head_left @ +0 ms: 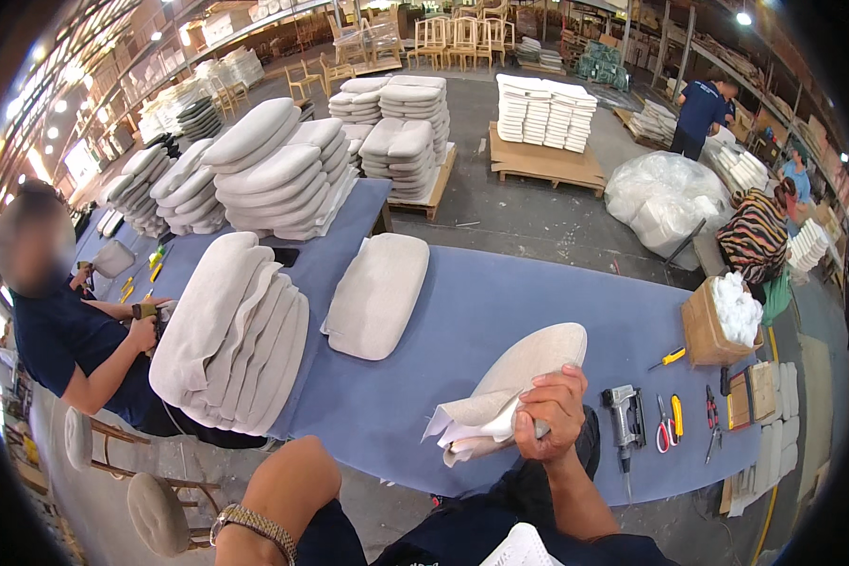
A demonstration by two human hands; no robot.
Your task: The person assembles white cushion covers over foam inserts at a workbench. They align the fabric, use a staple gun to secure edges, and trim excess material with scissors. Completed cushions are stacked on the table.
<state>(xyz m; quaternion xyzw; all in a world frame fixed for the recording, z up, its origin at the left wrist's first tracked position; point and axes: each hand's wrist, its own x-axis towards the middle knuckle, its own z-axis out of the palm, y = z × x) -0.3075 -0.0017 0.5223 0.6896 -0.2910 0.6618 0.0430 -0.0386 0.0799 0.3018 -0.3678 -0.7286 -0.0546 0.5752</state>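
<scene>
My right hand (549, 410) is closed round the near edge of a seat cushion (528, 363) with light grey fabric. The cushion stands tilted on its edge at the front of the blue table (500, 283); loose fabric folds hang from its lower left end. My left arm is bent, elbow toward the table, with a metal wristwatch (255, 526); the hand itself is cut off by the lower edge. Another covered seat cushion (379, 297) lies flat to the left. Beside it stands a stack of grey seat cushions (231, 340) with loose fabric edges.
A staple gun (624, 415), red-handled scissors (667, 429), a yellow cutter (676, 415) and pliers (713, 423) lie at the right. A cardboard box (712, 325) with white stuffing stands at the right end. A co-worker (75, 330) works at the left. Cushion stacks (274, 174) stand behind.
</scene>
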